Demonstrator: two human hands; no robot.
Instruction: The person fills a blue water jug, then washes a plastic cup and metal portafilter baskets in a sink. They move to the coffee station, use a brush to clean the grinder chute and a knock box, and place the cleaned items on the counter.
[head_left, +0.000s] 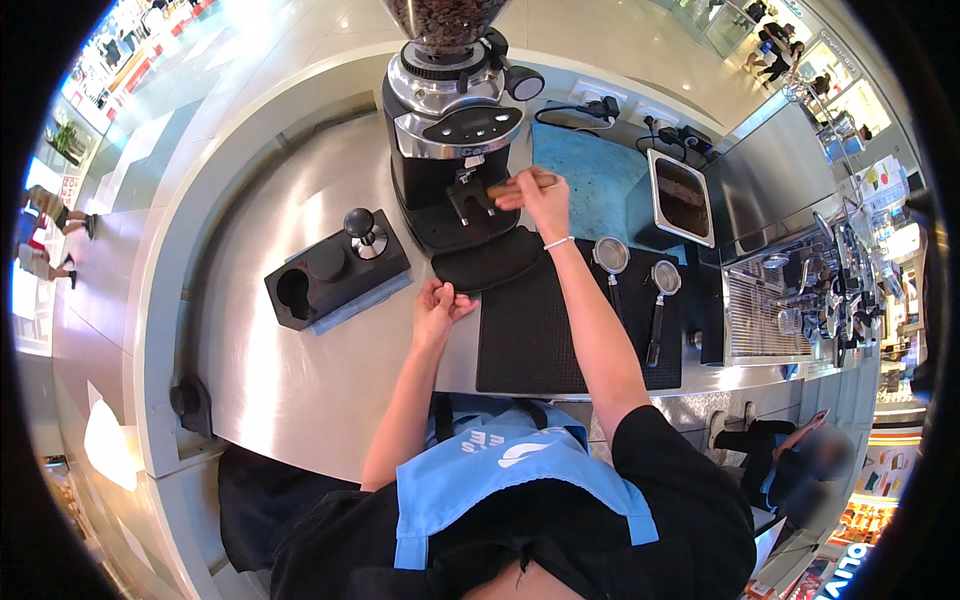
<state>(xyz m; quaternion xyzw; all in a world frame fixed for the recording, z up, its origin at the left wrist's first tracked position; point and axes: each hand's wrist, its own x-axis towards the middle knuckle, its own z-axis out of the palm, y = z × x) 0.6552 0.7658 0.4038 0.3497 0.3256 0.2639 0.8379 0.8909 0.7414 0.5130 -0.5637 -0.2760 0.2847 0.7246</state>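
My right hand (535, 196) holds a wooden-handled brush (504, 192) by its handle, in front of the coffee grinder (459, 120). The brush's far end is at the grinder's fork and spout, where its bristles cannot be made out. My left hand (442, 304) has curled fingers at the near edge of the black grounds tray (487, 259) below the grinder; whether it grips the tray is unclear. Left of the grinder, a metal tamper (365, 231) with a black knob stands in a black tamping station (322, 277), which rests on a folded blue cloth (360, 304).
Two portafilters (612, 256) (665, 277) lie on the black rubber mat (532, 345). Behind it are a blue cloth (589, 180) and a metal container (709, 199) of dark grounds. An espresso machine (772, 307) stands at right. Another person (780, 457) is at lower right.
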